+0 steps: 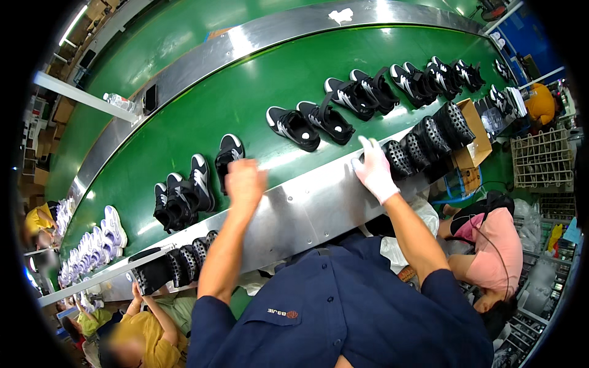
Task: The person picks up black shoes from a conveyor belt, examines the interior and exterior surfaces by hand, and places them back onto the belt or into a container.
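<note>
A: Where's the black-and-white sneaker?
B: On the green conveyor belt, by the person's left hand. Its toe points away from the person; the long axis runs roughly across the belt, tipped slightly.
A: Does the hand hold it?
B: Can't tell. That hand is blurred, seems curled, and covers part of the heel end.
A: And the right hand?
B: White-gloved, fingers apart, thumb out, no clear hold on anything. It's right beside a row of dotted black items reaching to a cardboard box.
A: Anything else around?
B: A metal edge between body and belt, a sneaker pair farther right with toes up-left, and whitish sneakers far left.
</note>
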`<state>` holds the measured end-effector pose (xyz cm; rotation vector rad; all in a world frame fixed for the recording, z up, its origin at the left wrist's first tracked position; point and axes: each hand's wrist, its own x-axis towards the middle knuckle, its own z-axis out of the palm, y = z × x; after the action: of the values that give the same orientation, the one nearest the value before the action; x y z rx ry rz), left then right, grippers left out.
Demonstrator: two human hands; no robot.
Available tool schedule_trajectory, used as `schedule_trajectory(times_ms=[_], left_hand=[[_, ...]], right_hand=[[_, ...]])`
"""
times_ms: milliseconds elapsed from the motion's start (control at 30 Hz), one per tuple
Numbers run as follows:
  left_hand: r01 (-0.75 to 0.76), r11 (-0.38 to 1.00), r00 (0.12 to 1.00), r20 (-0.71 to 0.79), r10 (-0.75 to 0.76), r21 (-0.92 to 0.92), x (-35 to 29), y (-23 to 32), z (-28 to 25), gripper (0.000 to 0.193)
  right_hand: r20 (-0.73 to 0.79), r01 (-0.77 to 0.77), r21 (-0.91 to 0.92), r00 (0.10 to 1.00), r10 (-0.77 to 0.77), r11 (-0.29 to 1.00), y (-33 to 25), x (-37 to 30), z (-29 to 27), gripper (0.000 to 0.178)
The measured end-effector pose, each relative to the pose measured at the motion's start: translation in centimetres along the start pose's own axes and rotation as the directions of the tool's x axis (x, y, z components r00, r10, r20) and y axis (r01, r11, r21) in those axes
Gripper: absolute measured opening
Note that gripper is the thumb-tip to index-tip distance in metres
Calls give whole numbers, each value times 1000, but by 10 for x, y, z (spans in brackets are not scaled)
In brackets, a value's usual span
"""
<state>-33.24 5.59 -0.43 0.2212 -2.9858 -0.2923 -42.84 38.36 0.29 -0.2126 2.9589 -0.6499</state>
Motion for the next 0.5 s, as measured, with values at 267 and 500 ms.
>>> schedule_trajectory(times_ms=[267,500], left_hand=[[-25,947,979,186,88,-320,76,137,106,47],[-160,880,945,188,268,-447,22,99,66,20]], right_hand=[[71,75,-202,996,-61,976,5,103,64,23],[341,305,-20,898,-280,952,-36,19,34,24]])
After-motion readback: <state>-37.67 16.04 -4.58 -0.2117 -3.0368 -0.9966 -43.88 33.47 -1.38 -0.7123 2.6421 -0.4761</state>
